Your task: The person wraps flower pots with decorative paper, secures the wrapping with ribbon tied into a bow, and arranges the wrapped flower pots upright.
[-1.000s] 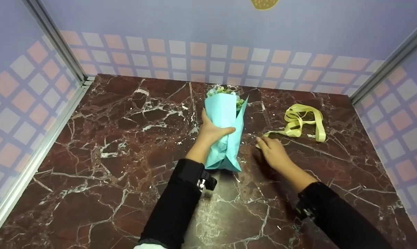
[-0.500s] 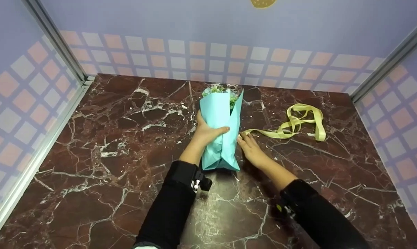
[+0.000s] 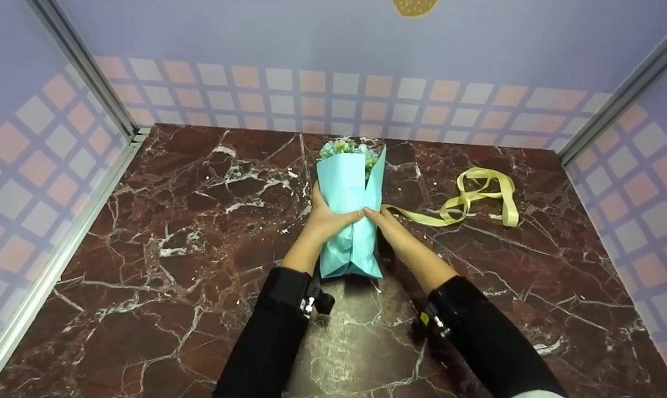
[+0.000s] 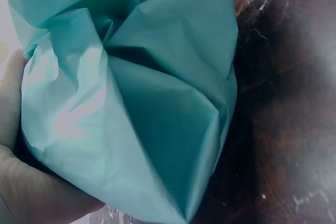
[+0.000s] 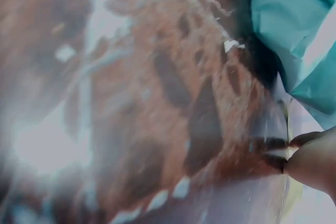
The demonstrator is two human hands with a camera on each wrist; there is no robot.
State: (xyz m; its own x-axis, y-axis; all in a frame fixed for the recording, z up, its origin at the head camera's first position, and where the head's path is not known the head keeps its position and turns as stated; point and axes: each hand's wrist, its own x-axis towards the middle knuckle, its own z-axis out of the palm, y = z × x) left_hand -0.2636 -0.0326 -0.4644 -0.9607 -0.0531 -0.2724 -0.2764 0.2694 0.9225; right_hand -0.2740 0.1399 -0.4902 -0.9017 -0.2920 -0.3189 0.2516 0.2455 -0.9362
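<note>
A bouquet (image 3: 341, 182) wrapped in light blue paper lies on the marble-patterned table, its pale green and white flowers (image 3: 341, 146) at the far end. My left hand (image 3: 325, 218) grips its left side, thumb across the front; the fingers behind the paper are mostly hidden. My right hand (image 3: 391, 229) holds its right side, with the thumb on the paper close to the left thumb. Those other fingers are largely hidden in the head view. A yellow ribbon (image 3: 460, 207) runs from a loose loop at right to the right hand, where its end is hidden.
Patterned walls (image 3: 344, 99) enclose the dark red table (image 3: 200, 249) at the back and both sides. A metal rail (image 3: 51, 249) follows the left edge. Small white specks lie around the bouquet.
My right hand has drawn the ribbon's end left to the bouquet, and its thumb has come onto the paper. The bouquet, in my left hand, has shifted slightly left.
</note>
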